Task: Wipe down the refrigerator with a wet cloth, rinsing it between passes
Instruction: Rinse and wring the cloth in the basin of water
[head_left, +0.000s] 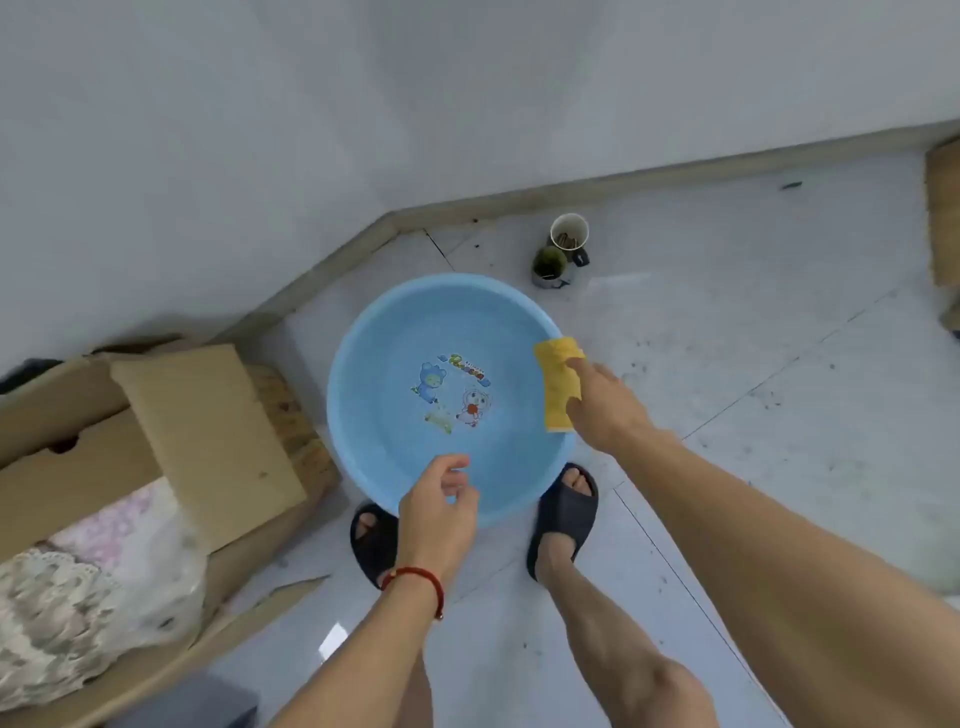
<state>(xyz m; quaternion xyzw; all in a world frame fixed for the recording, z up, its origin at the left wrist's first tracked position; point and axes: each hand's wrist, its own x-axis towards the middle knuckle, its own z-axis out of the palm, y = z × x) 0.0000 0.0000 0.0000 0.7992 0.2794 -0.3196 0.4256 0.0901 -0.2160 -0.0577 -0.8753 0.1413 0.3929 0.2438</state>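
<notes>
- head view: blue basin (384, 332) sits on the tiled floor (727, 364) near the wall's baseboard corner, cartoon print on its bottom; whether there's water inside is hard to tell.
- right hand (605, 410) grips the yellow cloth (558, 384), fingers curled round it, holding it over the basin's right rim.
- left hand (441, 512) hangs over the basin's near rim, fingers loosely curled and holding nothing; a red string bracelet (418, 577) is on that wrist.
- beyond the basin's far right edge, a white paper cup (570, 231) with brownish bits inside, touching a dark cup (549, 265) with greenish contents; a small dark object beside them is too small to name.
- an open cardboard box (197, 426) lies left of the basin, a bag of patterned fabric (78, 597) in it, cut off by the left edge.
- two feet in dark slippers (563, 514) stand at the basin's near edge; the left one is partly hidden behind the left hand.
- another cardboard piece (945, 218) is cut off at the right edge.
- the refrigerator isn't in view.
</notes>
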